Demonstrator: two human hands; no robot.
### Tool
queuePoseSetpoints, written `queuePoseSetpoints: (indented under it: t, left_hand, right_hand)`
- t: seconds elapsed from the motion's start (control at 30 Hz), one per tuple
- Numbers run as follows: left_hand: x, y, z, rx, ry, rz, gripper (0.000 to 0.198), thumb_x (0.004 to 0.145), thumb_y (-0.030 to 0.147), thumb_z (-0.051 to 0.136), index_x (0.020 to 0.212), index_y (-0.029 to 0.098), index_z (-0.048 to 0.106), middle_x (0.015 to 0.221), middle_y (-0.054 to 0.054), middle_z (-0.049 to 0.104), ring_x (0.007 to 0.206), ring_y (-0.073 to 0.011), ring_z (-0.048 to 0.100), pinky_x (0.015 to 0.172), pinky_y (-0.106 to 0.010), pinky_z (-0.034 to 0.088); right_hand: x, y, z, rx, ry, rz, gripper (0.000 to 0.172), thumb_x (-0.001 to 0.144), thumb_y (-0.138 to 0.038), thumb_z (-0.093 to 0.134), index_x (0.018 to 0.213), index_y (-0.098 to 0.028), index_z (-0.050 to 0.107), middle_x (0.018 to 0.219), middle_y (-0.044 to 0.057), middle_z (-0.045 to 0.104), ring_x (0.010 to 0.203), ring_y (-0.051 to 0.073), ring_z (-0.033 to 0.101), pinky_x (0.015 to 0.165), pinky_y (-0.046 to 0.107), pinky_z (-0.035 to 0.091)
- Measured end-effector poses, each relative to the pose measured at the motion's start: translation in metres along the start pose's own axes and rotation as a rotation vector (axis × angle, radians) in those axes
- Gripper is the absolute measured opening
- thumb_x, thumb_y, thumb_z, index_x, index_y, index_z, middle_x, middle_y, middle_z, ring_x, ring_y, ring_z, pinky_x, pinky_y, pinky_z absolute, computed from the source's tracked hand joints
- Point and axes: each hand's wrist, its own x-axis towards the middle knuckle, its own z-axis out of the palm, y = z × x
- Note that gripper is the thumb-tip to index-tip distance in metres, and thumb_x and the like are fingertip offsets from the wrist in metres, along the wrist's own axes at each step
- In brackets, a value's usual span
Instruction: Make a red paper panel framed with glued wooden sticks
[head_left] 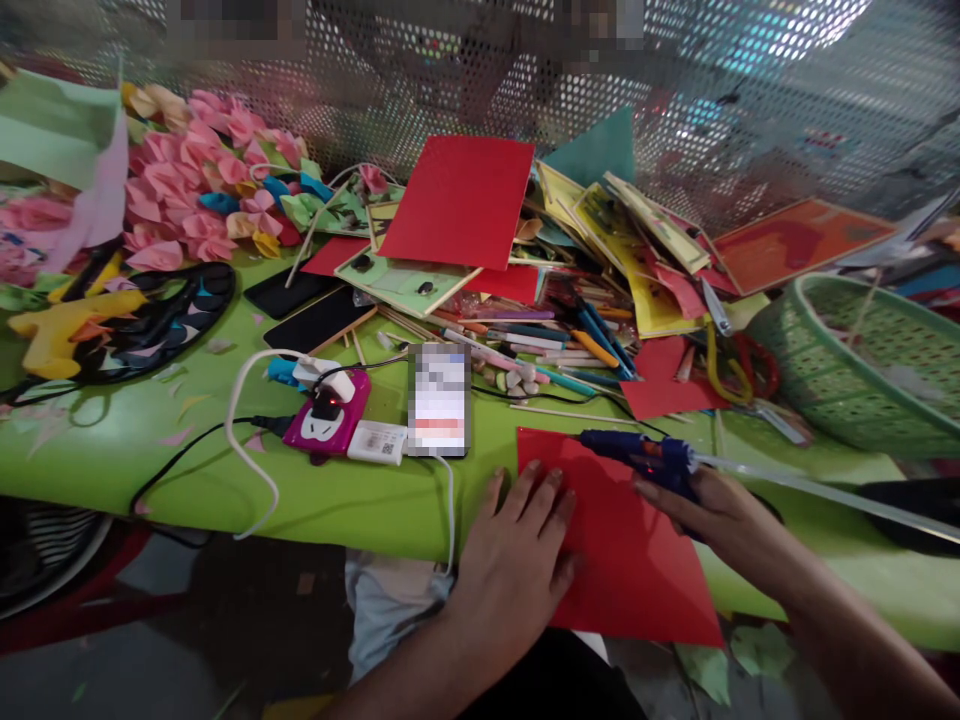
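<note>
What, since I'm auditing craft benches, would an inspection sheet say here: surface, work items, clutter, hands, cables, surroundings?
Surface: green tabletop, paper scraps scattered at its left.
Work items: red sheet reaching past the front edge; blue glue gun above it, clear glue stick protruding from the rear.
Clutter: pink paper flowers, pens, scissors, green basket.
Hands: left hand spread over the sheet's left edge; right hand grips the gun.
Cables: black cord at the purple power socket; white cable runs from the phone over the front edge.
Surroundings: perforated panel behind the table; spills, nothing seen.
</note>
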Motion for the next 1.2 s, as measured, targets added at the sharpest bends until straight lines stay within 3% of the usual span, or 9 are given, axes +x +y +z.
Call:
queuePoseSetpoints:
  t: [0.5,0.73,1.03,1.2]
  left_hand:
    - [0.000,0.000,-0.003,-0.023,-0.014,-0.006,0.053,0.105,0.045,0.048,0.152,0.020,0.049,0.162,-0.004,0.048,0.151,-0.0264,0.040,0.125,-0.054,0.032]
    - [-0.001,0.001,-0.001,-0.021,0.002,-0.002,0.053,0.105,0.045,0.047,0.152,0.020,0.049,0.162,-0.002,0.047,0.151,-0.0260,0.039,0.124,-0.056,0.032]
    - [0.000,0.000,-0.002,-0.017,-0.003,0.002,0.052,0.106,0.046,0.047,0.151,0.021,0.050,0.162,-0.002,0.048,0.151,-0.0253,0.038,0.125,-0.052,0.031]
    - [-0.001,0.000,-0.002,-0.017,0.009,0.002,0.052,0.105,0.045,0.048,0.151,0.020,0.051,0.163,-0.003,0.047,0.152,-0.0256,0.038,0.125,-0.054,0.031]
  right_hand:
    - [0.001,0.004,-0.003,-0.064,0.017,0.016,0.051,0.085,-0.069,0.062,0.061,-0.025,0.050,0.052,-0.002,0.050,0.048,0.015,0.046,0.045,0.029,0.035]
    - [0.004,-0.009,0.003,-0.032,0.003,0.019,0.053,0.083,-0.073,0.060,0.063,-0.026,0.050,0.053,-0.002,0.050,0.048,0.016,0.046,0.046,0.030,0.036]
    - [-0.004,0.013,-0.005,-0.029,0.001,0.030,0.050,0.087,-0.069,0.062,0.064,-0.026,0.050,0.056,-0.002,0.052,0.052,0.016,0.047,0.046,0.029,0.032]
    - [0.002,0.001,0.002,-0.014,-0.007,0.019,0.051,0.087,-0.070,0.061,0.065,-0.025,0.051,0.054,-0.002,0.051,0.050,0.015,0.046,0.046,0.029,0.035]
